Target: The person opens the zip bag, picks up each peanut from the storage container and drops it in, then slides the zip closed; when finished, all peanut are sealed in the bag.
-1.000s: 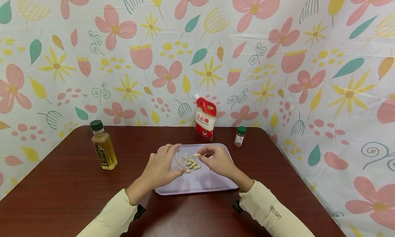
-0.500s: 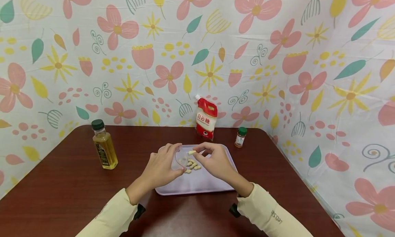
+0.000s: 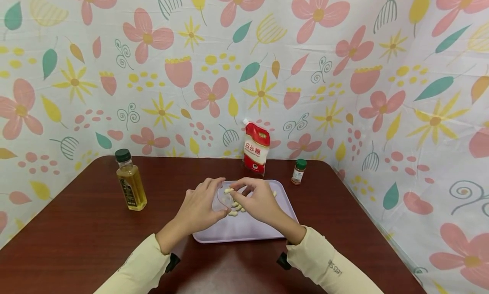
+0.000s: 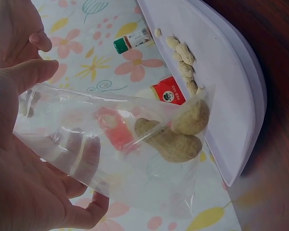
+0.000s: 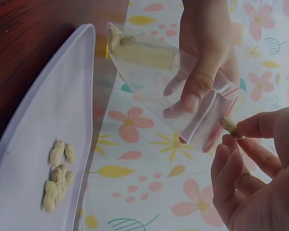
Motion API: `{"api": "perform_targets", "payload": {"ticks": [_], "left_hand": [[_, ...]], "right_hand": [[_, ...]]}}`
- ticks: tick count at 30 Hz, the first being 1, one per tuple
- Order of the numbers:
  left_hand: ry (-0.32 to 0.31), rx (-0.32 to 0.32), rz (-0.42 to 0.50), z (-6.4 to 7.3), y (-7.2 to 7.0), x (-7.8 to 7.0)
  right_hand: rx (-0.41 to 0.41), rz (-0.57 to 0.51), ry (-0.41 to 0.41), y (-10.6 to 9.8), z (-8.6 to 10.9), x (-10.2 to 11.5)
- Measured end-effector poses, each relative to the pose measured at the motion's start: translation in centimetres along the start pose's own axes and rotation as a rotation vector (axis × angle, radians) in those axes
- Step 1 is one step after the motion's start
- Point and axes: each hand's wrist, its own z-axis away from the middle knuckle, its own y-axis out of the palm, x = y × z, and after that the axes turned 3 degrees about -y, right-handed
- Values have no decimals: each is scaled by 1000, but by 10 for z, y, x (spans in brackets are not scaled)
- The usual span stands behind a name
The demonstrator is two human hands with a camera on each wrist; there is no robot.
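My left hand (image 3: 198, 207) grips a clear zip bag (image 4: 101, 159) near its mouth, above the lilac tray (image 3: 244, 233). Peanuts (image 4: 171, 144) lie at the bottom of the bag, in the left wrist view. Between the thumb and fingertips of my right hand (image 3: 259, 202) is a single peanut (image 5: 230, 127), at the red-edged mouth of the bag in the right wrist view. Several loose peanuts (image 5: 50, 195) sit on the tray, partly hidden behind the right hand in the head view.
A bottle of yellow oil (image 3: 131, 187) stands on the dark table (image 3: 76, 230) at left. Behind the tray is a red and white sugar pouch (image 3: 255, 151), with a small green-capped jar (image 3: 299, 172) to its right. A flowered cloth (image 3: 210, 52) hangs behind.
My right hand has moved left with the pinched peanut, from over the tray to the bag's mouth. The left hand and bag have stayed almost still.
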Motion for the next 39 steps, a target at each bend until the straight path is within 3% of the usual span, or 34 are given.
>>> {"api": "perform_targets", "payload": {"ticks": [17,27,32,39], "left_hand": [[4,-23,-20,2,0,1],[-3,-18,-19,2,-1,2],[-2,-20,-15,2,-1,2],[1,-23,-10,1,-2,2]], "right_hand": [[25,-11,14,-1,0,-5],[23,15,57,-1,-4,-25],[46,51,108,0,-6,-38],[96,94,105,2,-7,-58]]}}
